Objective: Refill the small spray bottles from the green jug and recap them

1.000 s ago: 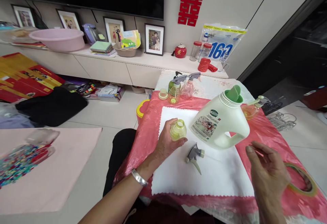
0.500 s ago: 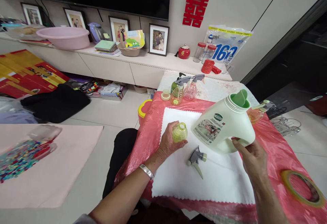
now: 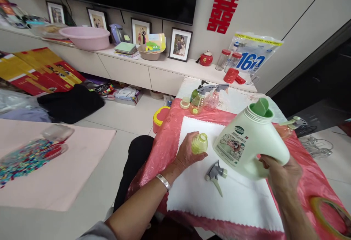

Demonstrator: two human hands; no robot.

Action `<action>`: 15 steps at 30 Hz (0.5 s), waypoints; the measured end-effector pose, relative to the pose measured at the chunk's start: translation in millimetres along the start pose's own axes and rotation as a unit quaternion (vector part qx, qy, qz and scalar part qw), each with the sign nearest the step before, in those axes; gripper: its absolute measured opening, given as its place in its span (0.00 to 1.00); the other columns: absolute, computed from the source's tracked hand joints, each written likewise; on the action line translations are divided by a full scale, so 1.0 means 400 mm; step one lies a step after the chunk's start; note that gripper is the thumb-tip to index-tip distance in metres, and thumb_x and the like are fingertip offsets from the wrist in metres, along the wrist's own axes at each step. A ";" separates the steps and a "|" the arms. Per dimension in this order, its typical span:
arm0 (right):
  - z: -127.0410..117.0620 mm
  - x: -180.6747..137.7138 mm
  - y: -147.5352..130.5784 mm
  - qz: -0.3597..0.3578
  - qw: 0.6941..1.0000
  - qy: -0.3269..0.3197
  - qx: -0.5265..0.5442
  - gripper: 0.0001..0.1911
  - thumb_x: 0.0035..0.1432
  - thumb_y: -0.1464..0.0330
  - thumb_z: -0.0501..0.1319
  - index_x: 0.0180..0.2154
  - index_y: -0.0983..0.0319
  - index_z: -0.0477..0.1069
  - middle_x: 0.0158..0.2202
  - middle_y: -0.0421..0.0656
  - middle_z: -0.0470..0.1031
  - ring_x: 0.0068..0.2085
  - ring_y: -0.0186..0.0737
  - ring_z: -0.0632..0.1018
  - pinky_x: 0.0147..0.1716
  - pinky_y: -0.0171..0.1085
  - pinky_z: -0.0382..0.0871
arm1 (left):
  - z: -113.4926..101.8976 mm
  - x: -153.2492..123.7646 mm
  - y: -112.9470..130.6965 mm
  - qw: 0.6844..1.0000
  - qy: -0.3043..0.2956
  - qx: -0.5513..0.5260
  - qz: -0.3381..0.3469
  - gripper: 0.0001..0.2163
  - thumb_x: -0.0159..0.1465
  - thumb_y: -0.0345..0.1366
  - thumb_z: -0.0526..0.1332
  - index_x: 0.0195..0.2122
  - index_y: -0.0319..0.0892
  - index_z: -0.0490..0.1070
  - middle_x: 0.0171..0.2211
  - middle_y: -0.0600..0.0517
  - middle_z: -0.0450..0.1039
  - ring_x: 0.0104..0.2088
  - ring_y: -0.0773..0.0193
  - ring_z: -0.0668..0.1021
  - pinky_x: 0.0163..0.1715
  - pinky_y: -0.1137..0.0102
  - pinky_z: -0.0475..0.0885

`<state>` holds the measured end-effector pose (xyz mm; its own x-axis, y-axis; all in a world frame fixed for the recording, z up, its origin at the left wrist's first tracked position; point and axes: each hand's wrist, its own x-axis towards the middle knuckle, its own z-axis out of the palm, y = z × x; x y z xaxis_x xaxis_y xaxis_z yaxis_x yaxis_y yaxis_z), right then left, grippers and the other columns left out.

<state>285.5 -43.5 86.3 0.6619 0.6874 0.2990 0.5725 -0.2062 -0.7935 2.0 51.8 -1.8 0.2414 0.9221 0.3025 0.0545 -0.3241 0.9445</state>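
Gripping the jug handle with right hand at lower right, tilting slowly toward the small bottle clasped upright by left hand at centre.

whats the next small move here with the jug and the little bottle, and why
Probably tip the jug so its open green spout comes over the small bottle. The right hand grips the jug's handle, the left hand steadies the bottle upright on the white cloth, and its spray head lies off beside it, leaving the mouth open.
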 end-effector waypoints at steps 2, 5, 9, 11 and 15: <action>-0.037 -0.001 -0.032 0.018 1.000 0.000 -0.005 0.22 0.41 0.53 0.66 0.28 0.67 0.69 0.23 0.43 0.68 0.24 0.35 0.68 0.22 0.30 0.62 | -0.001 0.002 0.006 1.000 0.000 -0.005 -0.005 0.41 0.48 0.53 0.75 0.59 0.44 0.62 0.54 0.41 0.70 0.55 0.45 0.75 0.58 0.50 0.70; -0.094 0.000 -0.085 0.042 0.998 -0.011 -0.039 0.23 0.36 0.56 0.67 0.31 0.67 0.73 0.25 0.44 0.69 0.27 0.38 0.70 0.23 0.30 0.63 | 0.000 0.004 0.011 1.000 0.002 -0.008 -0.010 0.41 0.47 0.48 0.77 0.58 0.44 0.62 0.54 0.42 0.70 0.55 0.45 0.75 0.59 0.49 0.70; -0.167 0.010 -0.126 0.046 0.994 -0.039 -0.096 0.31 0.34 0.53 0.67 0.40 0.65 0.78 0.33 0.45 0.74 0.33 0.44 0.73 0.26 0.32 0.67 | 0.005 0.005 0.005 1.000 0.011 0.003 -0.007 0.40 0.45 0.43 0.77 0.58 0.43 0.62 0.55 0.42 0.70 0.56 0.45 0.75 0.59 0.47 0.70; -0.205 0.022 -0.129 0.027 0.989 -0.057 -0.134 0.30 0.35 0.52 0.66 0.40 0.63 0.79 0.34 0.44 0.75 0.35 0.45 0.74 0.28 0.33 0.68 | 0.007 0.005 0.001 1.000 0.013 0.007 -0.004 0.41 0.45 0.43 0.77 0.58 0.43 0.62 0.55 0.42 0.70 0.56 0.44 0.75 0.59 0.47 0.70; -0.272 0.048 -0.116 0.000 0.977 -0.099 -0.191 0.27 0.36 0.52 0.64 0.38 0.59 0.79 0.30 0.43 0.74 0.33 0.45 0.75 0.28 0.33 0.70 | 0.008 0.005 -0.001 1.000 0.015 0.016 -0.005 0.41 0.45 0.42 0.77 0.59 0.45 0.62 0.56 0.43 0.70 0.56 0.45 0.75 0.59 0.48 0.70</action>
<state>324.4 -96.3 186.4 0.5776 0.8003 0.1609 0.7361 -0.4253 -0.5266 5.7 53.3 -2.1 0.2108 0.9311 0.2978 0.0868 -0.3212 0.9430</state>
